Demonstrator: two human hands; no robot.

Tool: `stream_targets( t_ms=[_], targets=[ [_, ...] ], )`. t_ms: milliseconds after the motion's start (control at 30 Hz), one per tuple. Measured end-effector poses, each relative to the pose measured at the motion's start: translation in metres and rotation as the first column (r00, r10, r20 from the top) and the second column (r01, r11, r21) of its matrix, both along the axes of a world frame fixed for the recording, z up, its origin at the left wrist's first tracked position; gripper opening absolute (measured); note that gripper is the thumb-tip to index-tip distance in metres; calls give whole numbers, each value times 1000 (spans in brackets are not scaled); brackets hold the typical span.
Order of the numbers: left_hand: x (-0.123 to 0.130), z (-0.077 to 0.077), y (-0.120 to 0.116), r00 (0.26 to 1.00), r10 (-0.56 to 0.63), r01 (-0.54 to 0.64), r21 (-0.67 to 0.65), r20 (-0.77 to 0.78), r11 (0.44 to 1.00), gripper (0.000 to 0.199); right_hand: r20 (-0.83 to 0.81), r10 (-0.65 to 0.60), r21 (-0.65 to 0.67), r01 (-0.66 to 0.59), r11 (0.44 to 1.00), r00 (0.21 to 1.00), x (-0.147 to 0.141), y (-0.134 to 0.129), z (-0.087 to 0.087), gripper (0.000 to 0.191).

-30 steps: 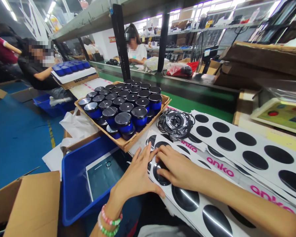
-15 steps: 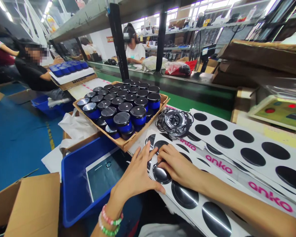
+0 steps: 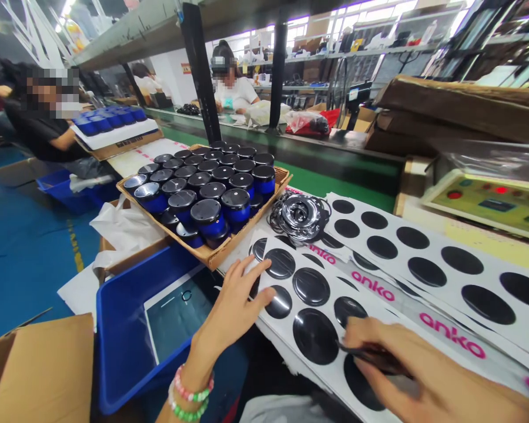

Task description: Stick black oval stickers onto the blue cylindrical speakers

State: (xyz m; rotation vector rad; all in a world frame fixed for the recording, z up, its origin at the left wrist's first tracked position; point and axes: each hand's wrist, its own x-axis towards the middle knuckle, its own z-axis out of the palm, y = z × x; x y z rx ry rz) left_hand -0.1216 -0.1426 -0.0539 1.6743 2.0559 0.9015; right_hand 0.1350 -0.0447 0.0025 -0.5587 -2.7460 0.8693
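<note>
Room: factory line, green conveyor belt (image 3: 335,182) beyond the sticker sheet, 2 co-workers at work further off, 1 in a black top (image 3: 37,132), 1 in a white top (image 3: 235,94).
Blue bin: blue plastic bin (image 3: 119,352) left of the sticker sheet, holding a dark liner.
Tray: cardboard tray (image 3: 211,252) just past the sticker sheet's far left corner, packed with blue jars (image 3: 209,217) with glossy black lids.
Task item: sticker sheet (image 3: 291,323), white backing, rows of shiny black round stickers (image 3: 315,336), lying flat, more sheets (image 3: 423,247) beside it.
Rings: pile of black rings (image 3: 297,217) just past the sticker sheet.
Left hand (image 3: 233,299): on the sticker sheet's left edge, fingers (image 3: 251,282) spread open, holding nothing.
Right hand (image 3: 401,370): over the sticker sheet's lower right, fingers (image 3: 361,335) pinched shut on a thin dark strip (image 3: 374,358), exact item unclear.
Wrist: 2 beaded bracelets (image 3: 189,393) on left wrist.
</note>
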Motion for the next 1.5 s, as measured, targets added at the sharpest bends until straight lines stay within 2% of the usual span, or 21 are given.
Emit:
stream_targets(
  t_ms=[33,100,167,233,300,367,400,467,567,633,700,767,800,867,933,1033,1133,1300,1433,1500],
  targets=[
    [3,-1,1,998,59,-59,-6,-18,998,49,71,102,30,-104,994,992,-7,1,1,26],
    [8,-4,3,995,93,-93,6,-46,996,48,166,322,100,-341,935,932,-22,4,6,32],
    [10,-8,4,996,72,-70,39,-58,997,46,186,417,211,-451,867,890,-33,6,12,30],
    [9,-11,4,995,79,-75,64,-61,995,44,158,431,361,-458,812,888,-36,5,17,28],
    [8,-12,4,993,98,-93,79,-68,993,40,89,419,542,-397,740,904,-35,3,20,25],
    [10,-9,5,990,106,-94,125,-93,988,36,20,413,641,-328,694,911,-32,-1,21,20],
    [14,-5,5,988,112,-92,171,-108,981,33,-13,400,642,-299,706,916,-31,-4,21,16],
    [26,6,3,992,88,-59,279,-91,959,28,-72,361,566,-259,783,930,-31,-8,20,12],
    [54,25,-3,979,-147,83,374,145,924,28,-176,244,403,-156,902,954,-33,-8,18,10],
    [73,33,-11,906,-279,143,390,319,910,27,-233,148,350,-59,935,961,-32,-3,13,12],
    [84,35,-18,869,-337,176,411,362,894,29,-279,59,323,36,946,958,-31,6,7,24],
    [84,34,-24,897,-315,154,448,309,880,32,-254,12,250,53,967,967,-31,15,-1,30],
    [81,32,-25,925,-259,108,462,277,880,31,-206,8,200,34,979,978,-32,19,-5,27],
    [69,27,-22,971,-68,-37,426,229,904,28,-47,38,117,-32,993,998,-38,24,-11,18],
    [56,19,-14,988,41,-90,339,149,936,26,107,111,100,-122,988,988,-46,26,-17,18],
    [45,4,1,1000,4,-7,196,12,981,35,230,232,111,-262,959,945,-58,23,-21,37],
    [43,-5,8,999,27,-24,112,-28,993,43,280,318,102,-358,928,906,-64,21,-18,41],
    [44,-5,6,999,32,-31,88,-17,996,40,240,309,29,-325,945,920,-63,21,-10,41],
    [44,-4,4,1000,17,-15,92,-18,996,37,256,235,151,-279,948,938,-61,19,-10,28],
    [44,-4,5,1000,17,-15,90,-20,996,36,246,237,155,-280,947,940,-51,17,-8,27]
  ],
)
